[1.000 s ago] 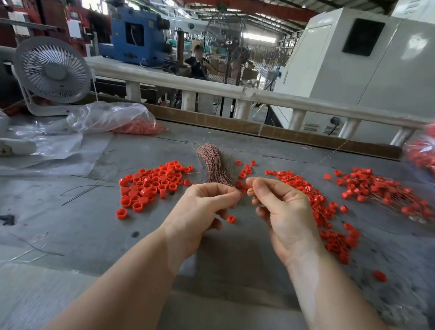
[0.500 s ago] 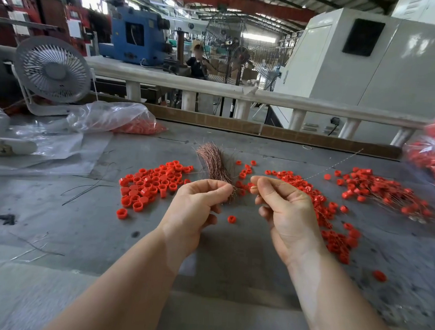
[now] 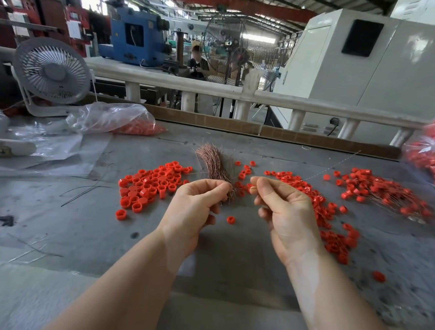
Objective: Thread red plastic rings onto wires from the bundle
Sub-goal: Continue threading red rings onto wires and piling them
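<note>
Separation is the change: a second ago the two hands met at the base of the coppery bundle of thin wires (image 3: 212,164), and now the right hand (image 3: 282,210) has drawn off to the right with a single thin wire (image 3: 327,168) trailing up and away from its fingertips. That suggests one wire is freed and ready for a ring. The left hand (image 3: 195,202) has its fingers curled round the bundle's lower end, tips fanning upward above the grey table (image 3: 78,232). The right fingers (image 3: 259,183) pinch the wire near its end; a small red plastic ring (image 3: 249,186) shows just beside them, though whether it is held cannot be told. Loose red plastic rings (image 3: 153,183) lie left of the bundle, and already threaded rings (image 3: 379,191) lie well to the right.
</note>
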Action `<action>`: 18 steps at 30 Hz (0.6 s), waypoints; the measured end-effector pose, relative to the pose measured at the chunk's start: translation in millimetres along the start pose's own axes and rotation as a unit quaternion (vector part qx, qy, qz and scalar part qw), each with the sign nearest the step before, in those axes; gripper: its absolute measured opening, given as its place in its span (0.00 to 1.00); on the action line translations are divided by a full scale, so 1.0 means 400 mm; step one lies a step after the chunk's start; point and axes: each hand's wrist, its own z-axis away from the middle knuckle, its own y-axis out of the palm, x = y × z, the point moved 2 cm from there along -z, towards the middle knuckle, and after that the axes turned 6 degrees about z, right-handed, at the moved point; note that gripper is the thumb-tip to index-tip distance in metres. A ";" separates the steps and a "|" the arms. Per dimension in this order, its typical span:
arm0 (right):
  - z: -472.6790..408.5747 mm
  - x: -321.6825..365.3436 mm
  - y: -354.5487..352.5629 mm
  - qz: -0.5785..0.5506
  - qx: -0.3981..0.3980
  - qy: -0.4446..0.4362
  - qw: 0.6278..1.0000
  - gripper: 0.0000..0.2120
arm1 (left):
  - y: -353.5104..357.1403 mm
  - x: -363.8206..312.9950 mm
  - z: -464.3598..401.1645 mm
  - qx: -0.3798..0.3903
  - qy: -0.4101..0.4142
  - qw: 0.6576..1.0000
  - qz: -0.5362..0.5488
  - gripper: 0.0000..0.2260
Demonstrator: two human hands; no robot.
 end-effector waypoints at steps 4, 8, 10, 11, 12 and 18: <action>-0.002 -0.004 -0.009 0.011 -0.044 0.015 0.999 0.06 | -0.006 0.002 -0.005 -0.032 0.020 0.999 -0.012 0.07; -0.006 -0.011 -0.034 0.105 -0.134 0.045 0.984 0.16 | -0.021 0.006 -0.011 -0.095 0.040 0.995 -0.014 0.06; -0.005 -0.009 -0.032 0.186 -0.133 0.001 0.973 0.20 | -0.024 0.007 -0.013 -0.110 0.054 0.992 -0.035 0.07; -0.002 -0.005 -0.025 0.237 -0.125 -0.042 0.963 0.19 | -0.023 0.007 -0.012 -0.110 0.062 0.991 -0.047 0.07; 0.001 -0.001 -0.017 0.279 -0.110 -0.091 0.950 0.16 | -0.022 0.006 -0.012 -0.109 0.070 0.990 -0.057 0.06; 0.013 -0.020 0.027 0.350 0.053 -0.185 0.917 0.11 | -0.010 0.005 -0.009 -0.069 0.116 0.984 -0.116 0.07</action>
